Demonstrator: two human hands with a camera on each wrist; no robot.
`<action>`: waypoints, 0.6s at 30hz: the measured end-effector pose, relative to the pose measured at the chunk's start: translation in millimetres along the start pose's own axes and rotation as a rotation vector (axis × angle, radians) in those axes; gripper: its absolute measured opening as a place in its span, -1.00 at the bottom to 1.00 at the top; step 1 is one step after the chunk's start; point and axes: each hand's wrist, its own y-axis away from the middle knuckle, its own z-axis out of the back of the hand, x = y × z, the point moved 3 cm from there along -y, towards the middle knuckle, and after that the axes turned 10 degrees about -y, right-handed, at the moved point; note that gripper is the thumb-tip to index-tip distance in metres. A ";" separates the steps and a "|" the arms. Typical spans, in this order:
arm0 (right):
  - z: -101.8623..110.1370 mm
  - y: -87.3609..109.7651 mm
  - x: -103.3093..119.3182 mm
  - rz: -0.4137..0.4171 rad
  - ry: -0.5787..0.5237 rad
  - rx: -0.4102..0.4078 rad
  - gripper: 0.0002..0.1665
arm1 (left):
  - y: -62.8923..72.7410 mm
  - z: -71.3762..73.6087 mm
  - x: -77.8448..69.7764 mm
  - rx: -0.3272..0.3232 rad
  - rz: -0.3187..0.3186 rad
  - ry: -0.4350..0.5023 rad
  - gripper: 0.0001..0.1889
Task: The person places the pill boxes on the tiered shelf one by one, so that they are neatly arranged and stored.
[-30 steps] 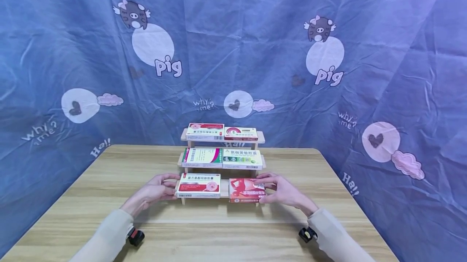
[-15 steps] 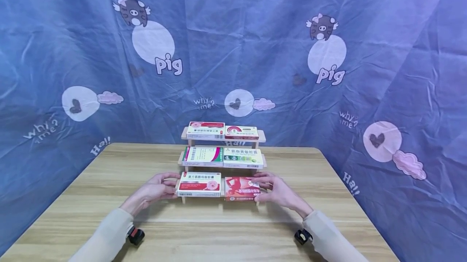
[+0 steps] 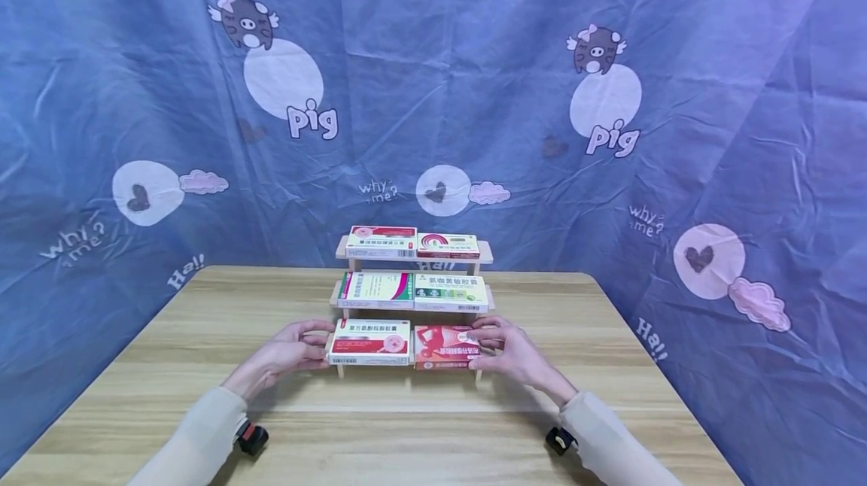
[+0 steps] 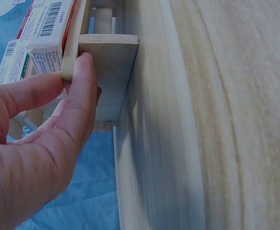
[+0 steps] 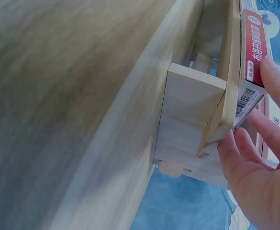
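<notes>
A three-step wooden display rack (image 3: 484,253) stands on the table with a pair of medicine boxes on each step. On the bottom step, a white-and-red medicine box (image 3: 369,343) lies at the left and a red medicine box (image 3: 442,344) sits close to it at the right. My left hand (image 3: 290,354) pinches the left end of the bottom shelf board (image 4: 71,60), thumb above and a finger below, beside the white-and-red box. My right hand (image 3: 513,354) holds the red box by its right end, thumb on its front side; some fingertips are hidden behind it.
Above, the middle step carries a green-and-magenta box (image 3: 375,287) and a white-and-green box (image 3: 450,292). Two red-and-white boxes, one left (image 3: 381,243) and one right (image 3: 448,247), fill the top step. A blue printed curtain (image 3: 433,95) hangs behind the wooden table (image 3: 379,433).
My right hand has slid the red box leftward along the bottom step, narrowing the gap to the white-and-red box. My left hand has stayed at the shelf's left end.
</notes>
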 end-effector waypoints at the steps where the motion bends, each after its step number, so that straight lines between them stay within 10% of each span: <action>1: -0.3 0.0 0.0 -0.002 0.000 -0.004 -0.29 | -0.1 0.2 0.5 -0.002 0.003 0.002 -0.34; 18: -4.3 -4.9 -1.8 0.009 -0.040 -0.018 -0.30 | -1.1 1.0 -0.1 -0.010 0.013 0.017 -0.32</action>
